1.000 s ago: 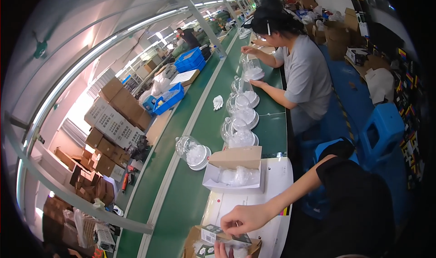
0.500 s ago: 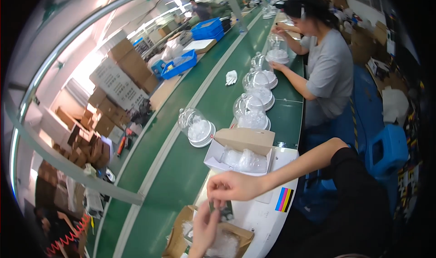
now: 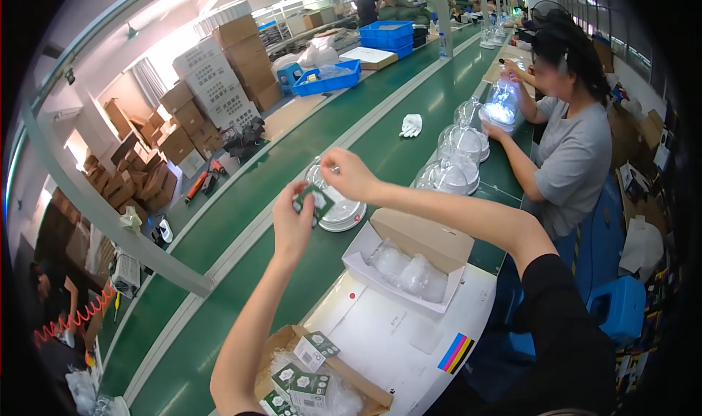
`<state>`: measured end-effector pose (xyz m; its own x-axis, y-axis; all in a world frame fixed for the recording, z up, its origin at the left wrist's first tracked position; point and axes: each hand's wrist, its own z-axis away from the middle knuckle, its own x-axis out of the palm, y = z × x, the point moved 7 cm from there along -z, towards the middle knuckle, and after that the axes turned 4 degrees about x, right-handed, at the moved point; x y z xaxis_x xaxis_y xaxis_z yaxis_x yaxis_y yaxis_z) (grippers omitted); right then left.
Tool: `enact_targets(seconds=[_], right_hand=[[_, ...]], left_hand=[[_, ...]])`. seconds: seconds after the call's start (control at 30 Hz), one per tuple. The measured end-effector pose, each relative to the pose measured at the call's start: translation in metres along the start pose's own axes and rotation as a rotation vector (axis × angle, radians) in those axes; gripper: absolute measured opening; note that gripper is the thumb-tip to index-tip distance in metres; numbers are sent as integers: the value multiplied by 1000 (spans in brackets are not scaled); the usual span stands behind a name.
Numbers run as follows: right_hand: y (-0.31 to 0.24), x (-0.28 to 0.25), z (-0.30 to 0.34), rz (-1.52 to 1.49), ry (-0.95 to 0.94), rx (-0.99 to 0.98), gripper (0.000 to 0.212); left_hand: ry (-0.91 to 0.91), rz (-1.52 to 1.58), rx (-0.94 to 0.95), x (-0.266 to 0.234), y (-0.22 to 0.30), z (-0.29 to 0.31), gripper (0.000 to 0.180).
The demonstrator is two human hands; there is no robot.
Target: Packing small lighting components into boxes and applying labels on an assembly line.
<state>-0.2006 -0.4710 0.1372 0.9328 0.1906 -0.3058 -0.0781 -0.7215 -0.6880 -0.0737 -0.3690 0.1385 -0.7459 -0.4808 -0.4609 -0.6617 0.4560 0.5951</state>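
Note:
My left hand (image 3: pixel 291 222) is raised over the green belt, its fingers closed on a small green and white box (image 3: pixel 316 204). Just to the right of it, my right hand (image 3: pixel 351 176) is closed with its fingertips pinched; what they hold, if anything, cannot be made out. Behind both hands, partly hidden, a clear dome on a white round base (image 3: pixel 341 217) stands on the belt. Below my left forearm an open brown carton (image 3: pixel 374 395) holds several green and white boxes (image 3: pixel 307 387) and clear plastic. Right of centre, an open white box (image 3: pixel 395 284) contains clear wrapped pieces (image 3: pixel 409 270).
Several clear domes on white bases (image 3: pixel 452 171) stand along the belt (image 3: pixel 281 288). A co-worker (image 3: pixel 570 123) at the right handles a brightly lit dome (image 3: pixel 502 105). A white glove (image 3: pixel 411 125) lies mid-belt. Blue bins (image 3: pixel 329 79) stand beyond, and a metal post (image 3: pixel 139 262) rises at left.
Both my hands have moved up and away from the brown carton toward the dome, the left with a green and white box. The co-worker's dome now glows. The view has shifted.

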Motion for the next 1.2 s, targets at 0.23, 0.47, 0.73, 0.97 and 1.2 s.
enact_targets(seconds=[0.23, 0.47, 0.73, 0.97, 1.2], right_hand=[[62, 11, -35, 189, 38, 144, 19], [75, 18, -37, 43, 23, 257, 16], [75, 29, -41, 102, -22, 248, 18], [69, 38, -34, 92, -36, 254, 19], [58, 40, -31, 91, -110, 186, 21]], left_hand=[[96, -176, 59, 15, -56, -44, 25], [38, -325, 77, 27, -62, -54, 23], [70, -398, 250, 29, -53, -55, 19], [27, 12, -249, 25, -97, -48, 24], [-15, -576, 326, 19, -43, -48, 25]])
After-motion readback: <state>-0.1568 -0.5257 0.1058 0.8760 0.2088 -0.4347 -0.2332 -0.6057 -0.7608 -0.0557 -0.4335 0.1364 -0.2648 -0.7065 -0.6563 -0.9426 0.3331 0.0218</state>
